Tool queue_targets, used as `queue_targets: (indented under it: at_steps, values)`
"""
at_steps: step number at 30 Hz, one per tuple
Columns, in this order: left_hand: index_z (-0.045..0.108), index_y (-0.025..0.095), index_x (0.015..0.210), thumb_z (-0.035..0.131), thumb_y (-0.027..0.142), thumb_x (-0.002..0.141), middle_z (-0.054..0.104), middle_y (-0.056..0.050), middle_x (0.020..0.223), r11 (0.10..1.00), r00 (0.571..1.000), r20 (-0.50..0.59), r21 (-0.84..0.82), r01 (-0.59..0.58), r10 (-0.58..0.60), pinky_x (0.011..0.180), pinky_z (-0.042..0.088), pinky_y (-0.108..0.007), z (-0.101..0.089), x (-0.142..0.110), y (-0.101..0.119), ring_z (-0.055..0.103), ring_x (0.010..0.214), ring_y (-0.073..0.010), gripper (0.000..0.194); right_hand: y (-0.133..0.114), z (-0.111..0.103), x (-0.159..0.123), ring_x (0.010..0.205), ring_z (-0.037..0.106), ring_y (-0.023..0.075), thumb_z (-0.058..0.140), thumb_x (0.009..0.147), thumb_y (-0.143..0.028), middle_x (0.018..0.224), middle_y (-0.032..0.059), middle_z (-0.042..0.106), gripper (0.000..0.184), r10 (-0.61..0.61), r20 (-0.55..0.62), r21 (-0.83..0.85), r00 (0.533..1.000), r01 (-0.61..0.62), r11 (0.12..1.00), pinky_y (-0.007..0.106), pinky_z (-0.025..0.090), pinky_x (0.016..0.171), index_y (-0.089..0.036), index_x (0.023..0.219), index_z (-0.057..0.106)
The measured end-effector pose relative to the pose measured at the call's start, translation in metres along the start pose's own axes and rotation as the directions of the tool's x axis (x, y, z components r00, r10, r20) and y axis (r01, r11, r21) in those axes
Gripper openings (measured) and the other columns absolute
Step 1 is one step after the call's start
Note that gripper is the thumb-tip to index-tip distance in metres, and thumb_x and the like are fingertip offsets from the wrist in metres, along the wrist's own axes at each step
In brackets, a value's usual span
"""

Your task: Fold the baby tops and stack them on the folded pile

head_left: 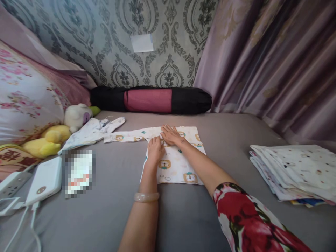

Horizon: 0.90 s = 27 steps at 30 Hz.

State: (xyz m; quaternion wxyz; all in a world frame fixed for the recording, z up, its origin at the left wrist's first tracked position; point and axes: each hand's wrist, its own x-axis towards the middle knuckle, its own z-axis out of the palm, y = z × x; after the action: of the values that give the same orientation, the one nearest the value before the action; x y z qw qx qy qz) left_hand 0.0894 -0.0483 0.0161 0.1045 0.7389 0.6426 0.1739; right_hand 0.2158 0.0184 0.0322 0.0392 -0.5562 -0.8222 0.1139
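A white baby shirt [176, 164] printed with lion faces and small green leaves lies on the grey bed sheet. One of its sleeves [128, 135] stretches out to the left, while the right side is folded inward over the body. My left hand [156, 148] has its fingers curled down on the cloth near the base of that sleeve, gripping the shirt there; the fingertips are partly hidden. Just above and to the right, my right hand [170, 135] rests flat on the upper part of the shirt with fingers spread.
Another small white garment [89, 132] lies to the left, near plush toys [48, 140] and a floral pillow [26, 91]. A white power bank [44, 180] with cables sits at lower left. Folded clothes [294, 171] are stacked on the right. A black-and-pink roll bag [149, 100] lies along the wall.
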Motion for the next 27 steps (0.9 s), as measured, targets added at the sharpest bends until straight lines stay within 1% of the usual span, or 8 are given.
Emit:
queue_targets:
  at_steps: [6, 9, 12, 15, 18, 20, 23, 27]
  values:
    - [0.044, 0.013, 0.132, 0.040, 0.016, 0.085, 0.051, -0.016, 0.136, 1.000, 1.000, 0.006, 0.014, -0.009, 0.009, 0.109, 0.032, -0.044, 0.003, 0.000, -0.002, 0.042, 0.131, -0.0284, 0.048, 0.007, 0.010, 0.007, 0.147, 0.015, 0.0222, 0.017, 0.099, -0.039, 0.159, 0.0049, 0.022, 0.059, 0.002, -0.048, -0.001, 0.999, -0.002, 1.000, 0.048, 0.010, 0.118, -0.015, 0.152, 0.027]
    - [0.043, 0.014, 0.134, 0.040, 0.016, 0.085, 0.050, -0.016, 0.137, 1.000, 1.000, 0.000, 0.028, -0.006, 0.006, 0.110, 0.031, -0.045, 0.003, -0.001, -0.001, 0.040, 0.132, -0.0289, 0.049, 0.007, 0.009, 0.007, 0.147, 0.014, 0.0222, 0.017, 0.099, -0.039, 0.160, 0.0052, 0.021, 0.059, 0.002, -0.036, 0.007, 0.999, -0.002, 1.000, 0.049, 0.009, 0.118, -0.015, 0.152, 0.027]
    - [0.044, 0.017, 0.136, 0.040, 0.017, 0.086, 0.050, -0.014, 0.136, 0.999, 1.000, 0.000, 0.043, -0.006, 0.006, 0.110, 0.031, -0.044, 0.003, -0.001, 0.000, 0.041, 0.131, -0.0287, 0.050, 0.007, 0.006, 0.006, 0.148, 0.012, 0.0218, 0.015, 0.099, -0.040, 0.160, 0.0048, 0.019, 0.060, 0.005, -0.011, 0.037, 1.000, -0.005, 0.999, 0.048, 0.009, 0.118, -0.015, 0.153, 0.025]
    - [0.045, 0.020, 0.136, 0.041, 0.018, 0.085, 0.050, -0.013, 0.135, 0.998, 1.000, 0.016, 0.065, 0.005, -0.006, 0.110, 0.031, -0.043, 0.001, -0.002, 0.002, 0.041, 0.130, -0.0291, 0.050, 0.011, 0.001, -0.002, 0.148, 0.010, 0.0212, 0.014, 0.099, -0.040, 0.160, 0.0047, 0.018, 0.060, 0.044, -0.041, 0.054, 0.998, -0.041, 0.998, 0.047, 0.008, 0.119, -0.016, 0.153, 0.024]
    - [0.046, 0.020, 0.136, 0.041, 0.019, 0.086, 0.048, -0.013, 0.138, 0.997, 0.999, 0.027, 0.072, 0.025, -0.027, 0.111, 0.030, -0.043, -0.001, -0.003, 0.005, 0.038, 0.132, -0.0304, 0.051, 0.020, -0.002, -0.017, 0.148, 0.010, 0.0229, 0.014, 0.099, -0.041, 0.160, 0.0060, 0.020, 0.060, 0.080, -0.104, 0.027, 0.991, -0.078, 0.997, 0.050, 0.006, 0.118, -0.017, 0.153, 0.026]
    - [0.047, 0.019, 0.137, 0.041, 0.019, 0.086, 0.046, -0.014, 0.140, 0.997, 0.999, 0.029, 0.065, 0.037, -0.039, 0.112, 0.029, -0.044, -0.002, -0.004, 0.008, 0.036, 0.133, -0.0315, 0.051, 0.029, -0.003, -0.027, 0.148, 0.010, 0.0243, 0.014, 0.099, -0.042, 0.160, 0.0071, 0.020, 0.060, 0.109, -0.126, 0.010, 0.986, -0.109, 0.994, 0.051, 0.006, 0.118, -0.016, 0.152, 0.027]
    - [0.047, 0.021, 0.137, 0.041, 0.020, 0.087, 0.044, -0.014, 0.142, 0.997, 0.998, 0.028, 0.057, 0.048, -0.050, 0.111, 0.029, -0.047, -0.003, -0.006, 0.010, 0.035, 0.134, -0.0328, 0.050, 0.040, -0.001, -0.036, 0.148, 0.010, 0.0257, 0.014, 0.099, -0.045, 0.160, 0.0084, 0.021, 0.062, 0.153, -0.116, -0.008, 0.981, -0.154, 0.988, 0.053, 0.007, 0.118, -0.016, 0.152, 0.028]
    - [0.046, 0.022, 0.138, 0.040, 0.022, 0.087, 0.043, -0.013, 0.144, 0.997, 0.998, 0.026, 0.059, 0.048, -0.050, 0.112, 0.028, -0.046, -0.001, -0.006, 0.009, 0.035, 0.136, -0.0321, 0.051, 0.047, 0.005, -0.037, 0.147, 0.012, 0.0250, 0.016, 0.099, -0.044, 0.159, 0.0086, 0.022, 0.061, 0.172, -0.111, -0.040, 0.979, -0.177, 0.983, 0.053, 0.007, 0.118, -0.015, 0.152, 0.028]
